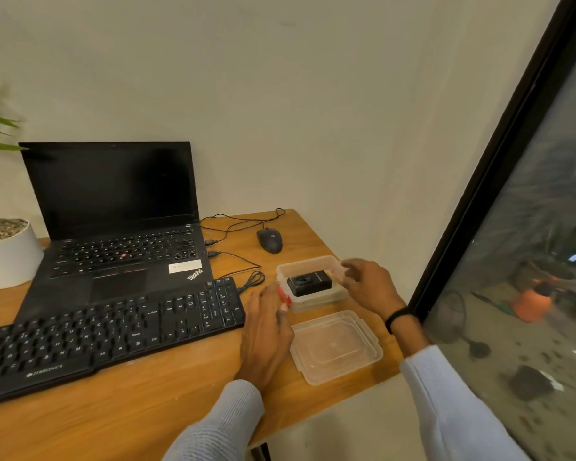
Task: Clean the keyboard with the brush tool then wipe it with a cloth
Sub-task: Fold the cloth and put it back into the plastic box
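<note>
the keyboard [107,331] lies slantwise on the wooden table [147,410], its left end at the near left edge of view and its number pad reaching toward the middle. its cable runs off from the far right corner. just behind it sits an open laptop [113,227] with a dark screen, and the keyboard's back edge overlaps the laptop's front edge. a white plant pot [7,257] stands to the left of the laptop, and a black mouse [270,240] rests near the far edge of the table, to the laptop's right.

just right of the number pad stands a clear plastic box [313,266] with no lid on it. inside it lies a black block [310,285]. the lid [336,347] lies flat on the table in front of the box, near the table's right edge.

the left hand [266,331] lies back up between the keyboard and the box, fingers stretched forward to a small red and white thing [285,296] at the box's left wall. i cannot tell whether the fingers pinch it or only touch it. the right hand [369,284], with a dark band [396,319] on its wrist, is at the box's right side, fingers bent over the far right rim, holding the box there.
</note>
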